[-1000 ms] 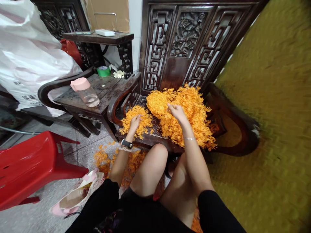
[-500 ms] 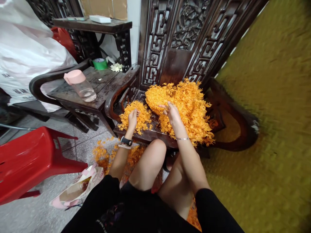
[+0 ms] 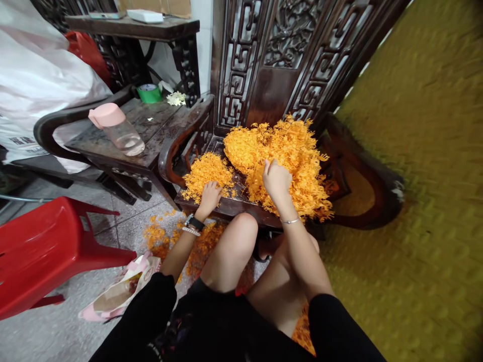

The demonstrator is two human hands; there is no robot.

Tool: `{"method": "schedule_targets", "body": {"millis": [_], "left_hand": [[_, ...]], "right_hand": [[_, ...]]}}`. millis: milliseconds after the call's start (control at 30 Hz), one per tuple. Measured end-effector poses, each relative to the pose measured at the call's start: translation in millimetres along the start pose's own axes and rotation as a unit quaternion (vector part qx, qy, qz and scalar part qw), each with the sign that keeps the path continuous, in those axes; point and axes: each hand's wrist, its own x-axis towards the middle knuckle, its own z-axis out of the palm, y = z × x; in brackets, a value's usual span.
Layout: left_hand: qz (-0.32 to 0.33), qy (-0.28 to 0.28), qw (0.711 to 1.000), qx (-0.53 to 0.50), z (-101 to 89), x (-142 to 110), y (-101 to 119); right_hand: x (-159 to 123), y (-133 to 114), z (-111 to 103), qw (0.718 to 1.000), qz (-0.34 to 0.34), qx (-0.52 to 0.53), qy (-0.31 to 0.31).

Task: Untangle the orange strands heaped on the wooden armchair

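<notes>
A big heap of orange plastic sprigs (image 3: 290,156) covers the seat of a dark carved wooden chair (image 3: 249,70). A smaller heap of the same orange pieces (image 3: 207,171) lies at the seat's left. My left hand (image 3: 209,195) rests at the near edge of the small heap, fingers curled on some pieces. My right hand (image 3: 276,180) is closed in the near side of the big heap, gripping orange sprigs. My bare knees are just below the seat's front edge.
More orange pieces (image 3: 158,236) litter the floor. A side table (image 3: 151,151) holds a pink-lidded bottle (image 3: 115,128) and green tape roll (image 3: 149,93). A red plastic stool (image 3: 45,246), a paper bag (image 3: 121,294), a white sack (image 3: 37,75) and a yellow mass (image 3: 426,176) surround me.
My right hand dropped from the top of the big heap into its near side and closed. My left hand slid back to the small heap's near edge. The view shifted slightly downward.
</notes>
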Motion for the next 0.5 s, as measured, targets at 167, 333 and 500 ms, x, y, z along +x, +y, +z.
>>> {"method": "schedule_targets", "body": {"millis": [167,333,500], "left_hand": [[0.012,0.047,0.991,-0.122,-9.8,0.1,7.9],[-0.005,0.141,0.943,-0.302,-32.6,13.0,28.5],[-0.002,0.187,0.824,-0.534,-53.8,20.4,55.4]], "right_hand": [[-2.5,15.2,-10.6,0.994,-0.035,0.094,0.048],[-14.6,13.9,-12.0,0.967,-0.144,0.025,-0.209],[-27.7,-6.4,-9.0,0.980,-0.190,0.052,-0.033]]}}
